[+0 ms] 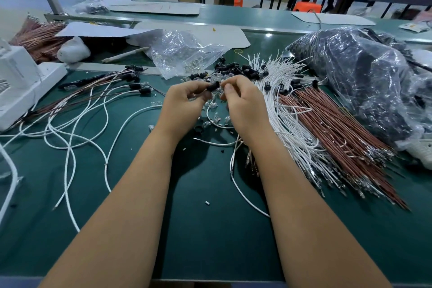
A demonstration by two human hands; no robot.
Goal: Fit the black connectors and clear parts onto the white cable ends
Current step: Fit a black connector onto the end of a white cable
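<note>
Head view: above the green tabletop [210,229], the left hand [184,103] pinches a black connector [213,86] while the right hand [243,100] pinches something too small to tell; the connector looks light, stiff, best gripped by its barrel.

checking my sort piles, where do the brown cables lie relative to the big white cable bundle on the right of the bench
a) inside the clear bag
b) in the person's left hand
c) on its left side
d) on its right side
d: the brown cables fan out along the right edge of the white cable bundle, away from both hands.
</note>
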